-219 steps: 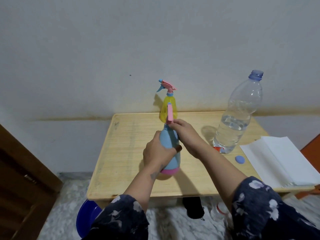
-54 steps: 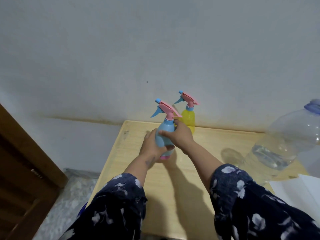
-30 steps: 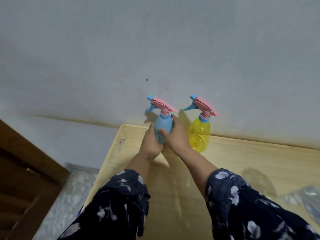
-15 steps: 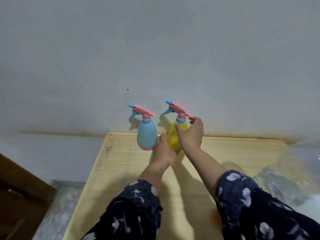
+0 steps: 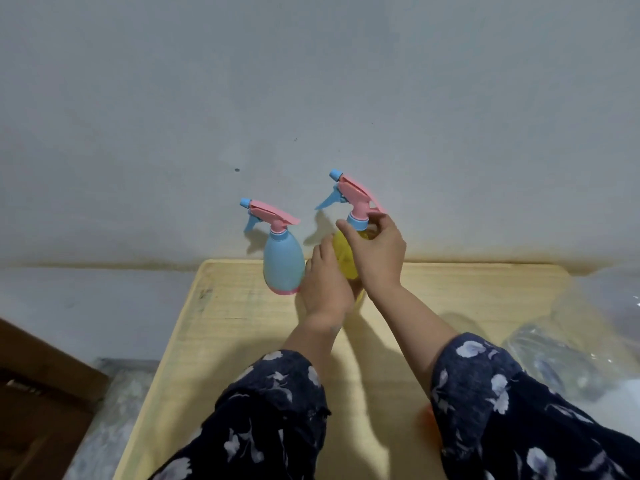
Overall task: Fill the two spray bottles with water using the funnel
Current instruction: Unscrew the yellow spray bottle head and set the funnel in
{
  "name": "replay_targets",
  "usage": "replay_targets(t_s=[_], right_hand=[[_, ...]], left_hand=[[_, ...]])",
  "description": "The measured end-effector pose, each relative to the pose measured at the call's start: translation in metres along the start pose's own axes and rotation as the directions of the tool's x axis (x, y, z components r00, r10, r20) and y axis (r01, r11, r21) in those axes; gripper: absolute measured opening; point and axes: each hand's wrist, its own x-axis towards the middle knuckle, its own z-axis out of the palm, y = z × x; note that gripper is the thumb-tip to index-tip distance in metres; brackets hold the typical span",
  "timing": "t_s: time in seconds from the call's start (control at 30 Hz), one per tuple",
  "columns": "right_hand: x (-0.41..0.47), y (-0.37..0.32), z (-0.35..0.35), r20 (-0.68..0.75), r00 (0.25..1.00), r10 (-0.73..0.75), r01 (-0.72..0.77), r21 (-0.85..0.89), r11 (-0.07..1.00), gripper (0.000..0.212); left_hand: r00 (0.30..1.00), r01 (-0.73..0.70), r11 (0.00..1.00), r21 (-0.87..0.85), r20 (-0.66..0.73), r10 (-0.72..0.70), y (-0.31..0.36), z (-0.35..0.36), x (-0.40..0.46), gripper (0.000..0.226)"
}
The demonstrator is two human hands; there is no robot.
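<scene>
A blue spray bottle [image 5: 283, 263] with a pink trigger head stands upright at the far left of the wooden table [image 5: 242, 341], near the wall, with no hand on it. Just to its right is a yellow spray bottle [image 5: 344, 258], also with a pink head. My left hand [image 5: 325, 289] wraps the lower body of the yellow bottle. My right hand [image 5: 377, 254] grips its neck, fingers at the blue collar under the pink head. Most of the yellow body is hidden by my hands. No funnel is visible.
A clear plastic water bottle [image 5: 581, 341] shows blurred at the right edge of the table. A small orange thing [image 5: 427, 419] peeks out beside my right sleeve. A brown wooden panel [image 5: 41, 393] stands at the lower left, off the table. The wall is close behind the bottles.
I set the blue bottle down at the back left and let go of it. Both hands moved to the yellow bottle, and my right hand climbed to its neck.
</scene>
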Motion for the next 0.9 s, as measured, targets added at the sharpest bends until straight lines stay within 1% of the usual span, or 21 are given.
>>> replay_targets(t_s=[0.1,0.2,0.3,0.37,0.47,0.5,0.57,0.6,0.67,0.7,0.77,0.8,0.87,0.9], right_hand=[[-0.013,-0.008,-0.008,-0.019,0.997,0.080,-0.079,0.073,0.994,0.036],[-0.035,-0.012,-0.019,0.079,0.994,0.071,-0.077,0.083,0.994,0.032],[-0.063,-0.017,-0.029,0.173,0.984,0.043,-0.063,0.110,0.992,0.031],[-0.084,-0.024,-0.036,0.241,0.971,0.005,-0.037,0.128,0.991,0.029],[-0.115,-0.033,-0.051,0.410,0.911,-0.051,-0.006,0.137,0.991,0.015],[-0.125,-0.034,-0.055,0.468,0.881,-0.065,0.005,0.128,0.992,0.017],[-0.147,-0.036,-0.062,0.540,0.839,-0.067,0.014,0.102,0.995,0.031],[-0.156,-0.036,-0.063,0.552,0.833,-0.051,-0.001,0.094,0.996,0.034],[-0.175,-0.040,-0.063,0.557,0.831,-0.001,-0.069,0.105,0.992,0.031],[-0.181,-0.041,-0.062,0.550,0.835,0.014,-0.097,0.121,0.988,0.035],[-0.191,-0.040,-0.058,0.503,0.864,0.011,-0.087,0.129,0.988,0.046],[-0.195,-0.041,-0.058,0.458,0.889,-0.005,-0.067,0.141,0.988,0.046],[-0.199,-0.043,-0.059,0.395,0.918,-0.037,-0.036,0.177,0.984,0.034],[-0.200,-0.043,-0.060,0.409,0.912,-0.046,-0.037,0.193,0.980,0.026]], left_hand=[[1.000,0.020,1.000,0.022,0.021,-0.020,0.002,-0.011,-0.021,0.078],[0.995,0.070,0.997,-0.032,0.079,-0.068,-0.003,-0.029,-0.047,0.077],[0.994,0.056,0.996,-0.068,0.101,-0.049,-0.010,-0.051,-0.076,0.068],[0.991,0.065,0.988,-0.137,0.121,-0.048,-0.015,-0.064,-0.098,0.063],[0.989,0.089,0.966,-0.245,0.136,-0.056,-0.025,-0.080,-0.131,0.063],[0.989,0.094,0.959,-0.266,0.138,-0.059,-0.028,-0.086,-0.142,0.064],[0.989,0.099,0.961,-0.260,0.129,-0.067,-0.034,-0.095,-0.161,0.067],[0.990,0.103,0.964,-0.243,0.121,-0.075,-0.036,-0.099,-0.170,0.069],[0.990,0.117,0.970,-0.213,0.108,-0.096,-0.037,-0.104,-0.183,0.069],[0.989,0.124,0.972,-0.201,0.106,-0.105,-0.037,-0.106,-0.188,0.069],[0.989,0.121,0.978,-0.172,0.108,-0.104,-0.036,-0.109,-0.196,0.069],[0.990,0.116,0.980,-0.162,0.103,-0.100,-0.035,-0.110,-0.199,0.069],[0.991,0.120,0.979,-0.165,0.082,-0.108,-0.033,-0.111,-0.204,0.068],[0.991,0.128,0.977,-0.171,0.070,-0.118,-0.033,-0.111,-0.205,0.069]])
